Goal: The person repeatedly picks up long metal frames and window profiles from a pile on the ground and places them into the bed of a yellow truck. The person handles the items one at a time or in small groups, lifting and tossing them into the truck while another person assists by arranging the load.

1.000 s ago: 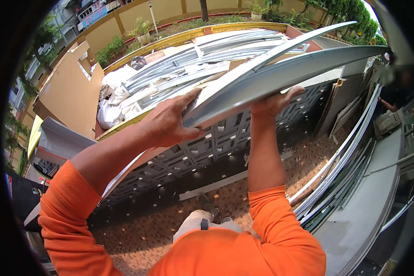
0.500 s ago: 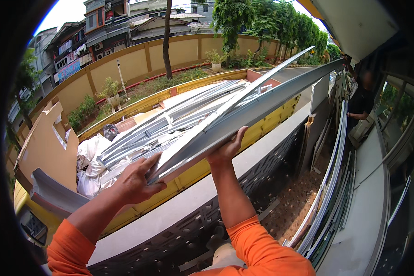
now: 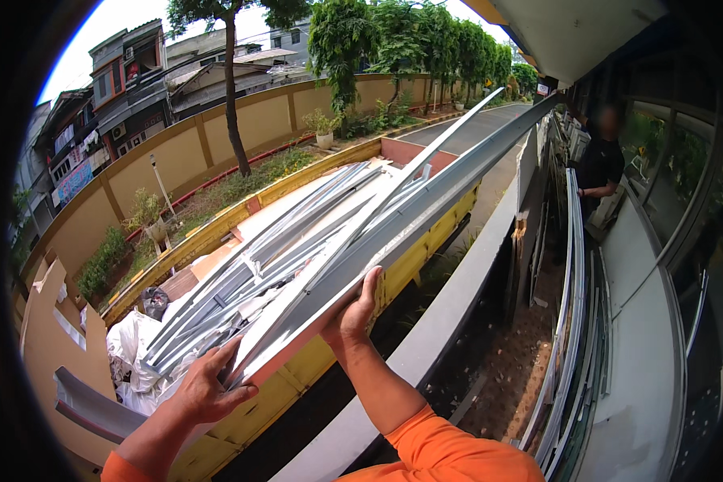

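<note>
A long grey metal channel (image 3: pixel 422 233) slants away from me over the side of a yellow truck bed (image 3: pixel 297 386). A thin pale strip (image 3: pixel 438 151) lies along it and splits away towards the far end. My left hand (image 3: pixel 210 387) is closed round the channel's near end, with the thumb below. My right hand (image 3: pixel 353 312) supports its underside farther along, palm up and fingers curled against it. Beneath the channel, a pile of metal profiles (image 3: pixel 277 237) and white sacks (image 3: pixel 132 349) fills the bed.
A low wall with a pale top (image 3: pixel 450 309) runs between me and the truck. Long strips (image 3: pixel 566 321) lean on the right, beside a person in dark clothes (image 3: pixel 601 165). A brown board (image 3: pixel 64 345) and curved grey panel (image 3: pixel 96 407) stand at left.
My hands and the channel have shifted left and lower in the view, while the head view has turned to the right. Both hands keep their hold.
</note>
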`<move>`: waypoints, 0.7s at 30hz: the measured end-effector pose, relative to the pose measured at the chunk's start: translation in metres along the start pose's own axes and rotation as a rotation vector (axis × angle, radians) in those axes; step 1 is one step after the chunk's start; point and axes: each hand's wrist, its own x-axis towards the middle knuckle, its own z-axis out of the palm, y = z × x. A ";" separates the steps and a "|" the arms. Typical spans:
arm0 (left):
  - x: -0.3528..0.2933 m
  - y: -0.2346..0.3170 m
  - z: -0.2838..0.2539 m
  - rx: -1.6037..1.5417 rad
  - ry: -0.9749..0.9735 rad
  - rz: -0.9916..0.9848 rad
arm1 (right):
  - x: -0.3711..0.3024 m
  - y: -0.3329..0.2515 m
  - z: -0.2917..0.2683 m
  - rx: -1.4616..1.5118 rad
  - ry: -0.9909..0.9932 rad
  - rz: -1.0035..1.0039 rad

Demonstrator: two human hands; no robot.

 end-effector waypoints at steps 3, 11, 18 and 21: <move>0.020 -0.018 -0.009 0.059 0.004 0.028 | 0.017 0.013 0.003 0.054 -0.001 0.066; 0.064 -0.090 -0.022 0.033 -0.062 0.006 | 0.048 0.059 -0.002 0.035 -0.015 0.097; 0.073 -0.137 -0.017 -0.055 -0.081 -0.018 | 0.058 0.098 -0.021 0.038 -0.059 0.104; 0.067 -0.150 -0.026 -0.025 -0.108 -0.081 | 0.059 0.118 -0.021 0.013 -0.017 0.110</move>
